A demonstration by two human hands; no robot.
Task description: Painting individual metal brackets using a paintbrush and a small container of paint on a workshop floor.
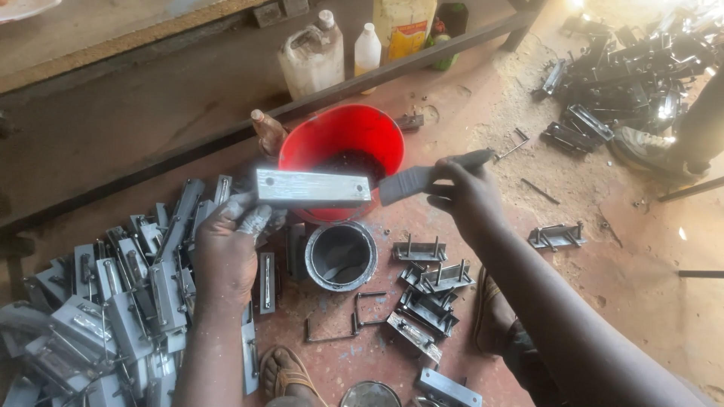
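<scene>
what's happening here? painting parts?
Looks like it. The left hand holds a flat silver metal plate over a red bucket; the right hand lays a paintbrush against its end. An open paint tin sits just below. A silver-coated pile lies on the left, bare dark pieces on the right.

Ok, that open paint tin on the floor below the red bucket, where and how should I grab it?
Probably take the open paint tin by its round outer wall, coming from the right, where the floor is barer. It stands upright with no handle showing and its rim looks paint-smeared, so a grip around the body seems cleaner. The red bucket crowds its far side.
</scene>
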